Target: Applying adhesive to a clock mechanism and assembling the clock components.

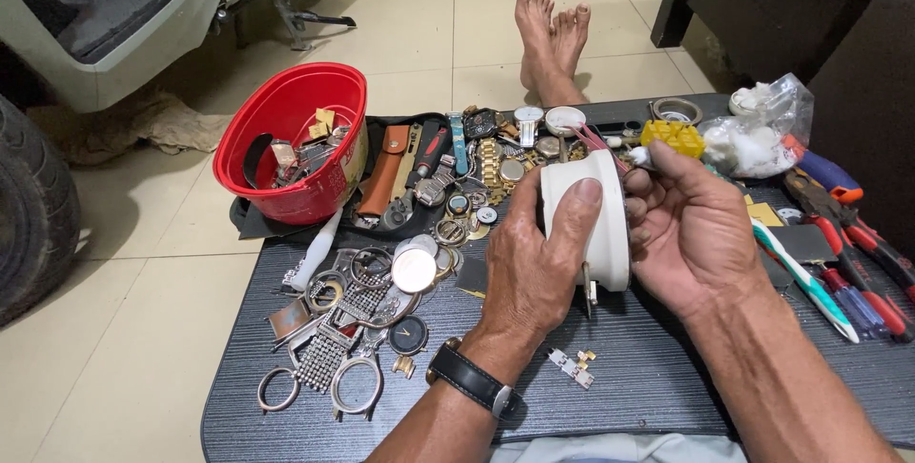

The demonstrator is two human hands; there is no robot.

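Observation:
Both hands hold a white oval plastic casing [596,220] above the dark grey table [658,377]. My left hand [534,268], with a black-strapped wristwatch [472,379] on the wrist, grips its left side with the thumb across the front. My right hand [691,234] holds the right side, fingers curled behind it. Thin red wires [596,142] stick out of the casing's top. A small metal part hangs under the casing [590,293].
A red bucket [295,144] of parts stands at the table's far left. Watch cases, straps and rings [362,330] lie scattered left. Pliers and screwdrivers [853,253], a toothbrush [801,277], a yellow block [673,136] and a cotton bag [762,130] sit right. Bare feet [551,39] rest beyond.

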